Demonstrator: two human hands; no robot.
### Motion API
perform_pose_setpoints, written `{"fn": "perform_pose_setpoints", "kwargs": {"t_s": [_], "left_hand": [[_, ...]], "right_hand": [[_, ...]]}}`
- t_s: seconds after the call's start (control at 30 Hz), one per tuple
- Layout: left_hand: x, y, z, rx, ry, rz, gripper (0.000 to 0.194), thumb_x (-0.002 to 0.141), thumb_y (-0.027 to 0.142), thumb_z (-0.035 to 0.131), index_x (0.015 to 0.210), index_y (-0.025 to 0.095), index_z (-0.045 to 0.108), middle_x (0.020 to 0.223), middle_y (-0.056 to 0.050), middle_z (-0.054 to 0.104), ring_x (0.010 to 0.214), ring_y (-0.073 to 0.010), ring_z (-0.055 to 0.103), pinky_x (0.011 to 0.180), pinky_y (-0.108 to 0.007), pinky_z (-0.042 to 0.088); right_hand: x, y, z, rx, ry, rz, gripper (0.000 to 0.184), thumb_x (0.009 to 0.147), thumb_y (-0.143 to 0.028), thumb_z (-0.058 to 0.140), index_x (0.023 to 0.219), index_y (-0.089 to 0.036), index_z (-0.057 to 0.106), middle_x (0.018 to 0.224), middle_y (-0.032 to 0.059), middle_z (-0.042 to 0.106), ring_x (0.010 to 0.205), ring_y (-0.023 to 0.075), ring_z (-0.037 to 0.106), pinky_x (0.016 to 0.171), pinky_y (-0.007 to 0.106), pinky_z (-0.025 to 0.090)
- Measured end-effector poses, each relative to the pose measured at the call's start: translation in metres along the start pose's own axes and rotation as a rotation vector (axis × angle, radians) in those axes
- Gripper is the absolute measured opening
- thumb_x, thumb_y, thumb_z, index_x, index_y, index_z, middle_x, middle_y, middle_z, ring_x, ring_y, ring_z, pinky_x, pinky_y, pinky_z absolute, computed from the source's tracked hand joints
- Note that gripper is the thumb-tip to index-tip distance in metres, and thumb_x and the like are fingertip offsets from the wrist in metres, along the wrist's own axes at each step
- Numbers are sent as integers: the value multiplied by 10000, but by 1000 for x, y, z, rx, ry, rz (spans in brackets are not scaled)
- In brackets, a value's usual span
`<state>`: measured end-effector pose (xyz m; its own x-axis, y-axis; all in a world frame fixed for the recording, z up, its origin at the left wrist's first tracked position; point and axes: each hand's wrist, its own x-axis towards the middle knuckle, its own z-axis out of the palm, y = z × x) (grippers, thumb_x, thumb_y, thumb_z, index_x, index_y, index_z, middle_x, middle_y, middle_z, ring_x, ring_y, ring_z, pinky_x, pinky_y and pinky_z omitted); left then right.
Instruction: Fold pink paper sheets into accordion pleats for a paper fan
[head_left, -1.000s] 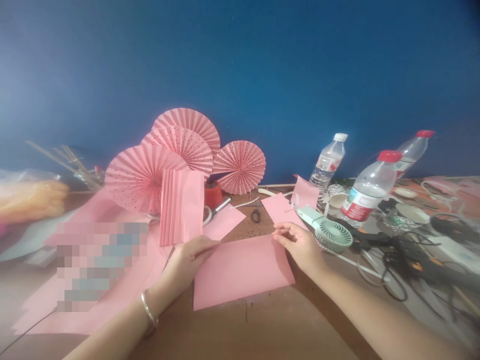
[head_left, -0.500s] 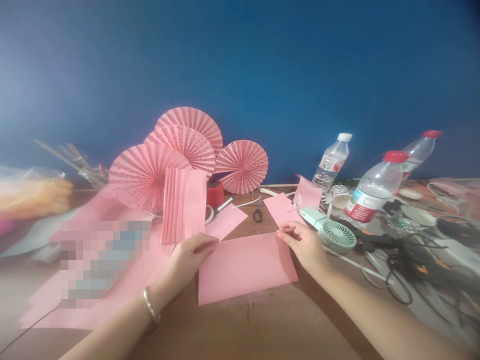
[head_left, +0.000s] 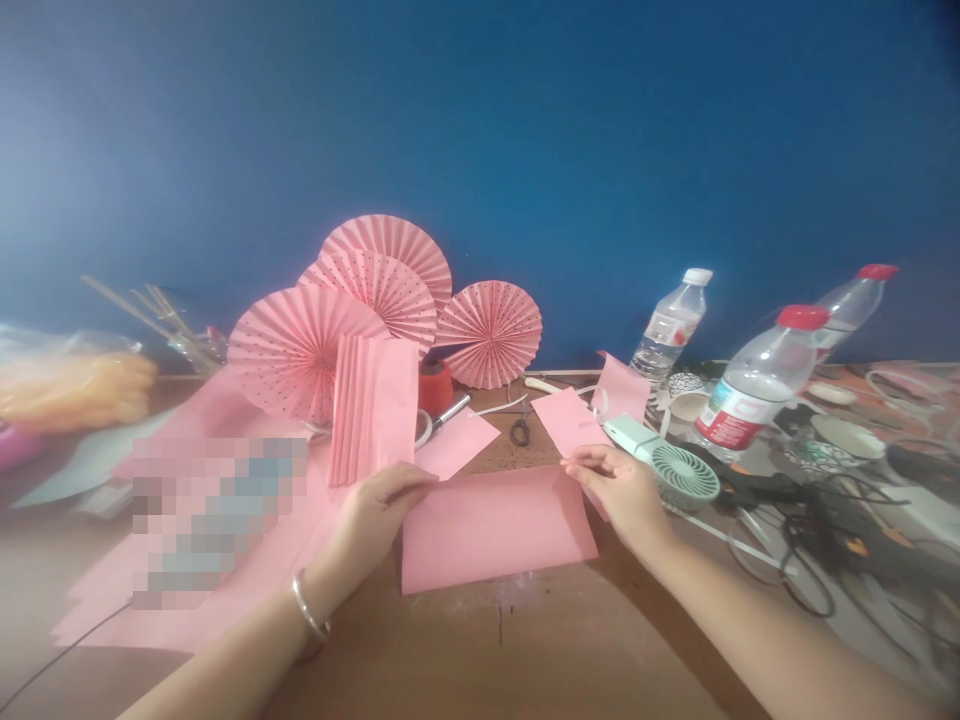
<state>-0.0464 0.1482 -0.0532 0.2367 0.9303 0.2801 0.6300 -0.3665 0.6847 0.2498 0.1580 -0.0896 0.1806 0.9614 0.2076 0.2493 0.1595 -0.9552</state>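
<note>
A flat pink sheet of paper [head_left: 495, 530] is held between my two hands over the brown table. My left hand [head_left: 386, 500], closed with fingers together, pinches its upper left corner; a silver bangle sits on that wrist. At the upper right corner my right hand [head_left: 611, 485] pinches the sheet between thumb and fingertips. Just beyond my left hand a pleated pink paper [head_left: 375, 410] stands upright, partly folded into narrow strips. Loose pink pieces [head_left: 566, 418] lie behind the held sheet.
Several round pink paper fans [head_left: 307, 350] lean by the blue wall. Larger pink sheets [head_left: 247, 615] lie at left, partly under a pixelated area. At right are a mint handheld fan [head_left: 682, 472], plastic bottles [head_left: 757, 385], cups and tangled cables [head_left: 817, 540]. A red object [head_left: 435, 388] stands behind.
The near edge of the held sheet has risen slightly. Both hands keep their pinch on it. The whole view has shifted a little, so things appear slightly further right.
</note>
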Motion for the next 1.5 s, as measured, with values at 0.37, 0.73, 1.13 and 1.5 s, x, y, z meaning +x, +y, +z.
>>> {"fn": "perform_pose_setpoints", "kwargs": {"t_s": [0.37,0.73,1.13,1.5], "left_hand": [[-4,15,-24,-16,193,656,232,770,52,524,902,204,639,825,-39,643,815,-162,590,722,-307,488],[-1,10,-8,377,-321,289,300,888,231,350,1143,221,508,1183,-48,536,1101,-176,471,934,-347,389],[-17,4,16,537,-505,382,604,872,433,354,1385,237,102,1448,-49,138,1308,-228,181,1061,-400,208],[-26,26,26,550,-520,323,604,851,520,331,1375,278,152,1453,-50,122,1305,-262,181,1045,-427,213]], "right_hand": [[2,-38,-30,-9,-221,-413,66,675,-232,685,627,-213,644,746,22,666,742,173,606,732,317,469],[4,-20,-22,-485,-633,-519,208,810,-320,535,955,-204,627,968,67,640,940,195,555,842,360,427],[-11,-15,1,-858,-621,-626,412,862,-280,417,1268,-213,440,1276,57,489,1178,222,415,1002,426,314],[-22,-8,20,-911,-775,-436,682,851,-577,215,1397,-204,47,1455,17,50,1328,200,70,1087,392,116]]}}
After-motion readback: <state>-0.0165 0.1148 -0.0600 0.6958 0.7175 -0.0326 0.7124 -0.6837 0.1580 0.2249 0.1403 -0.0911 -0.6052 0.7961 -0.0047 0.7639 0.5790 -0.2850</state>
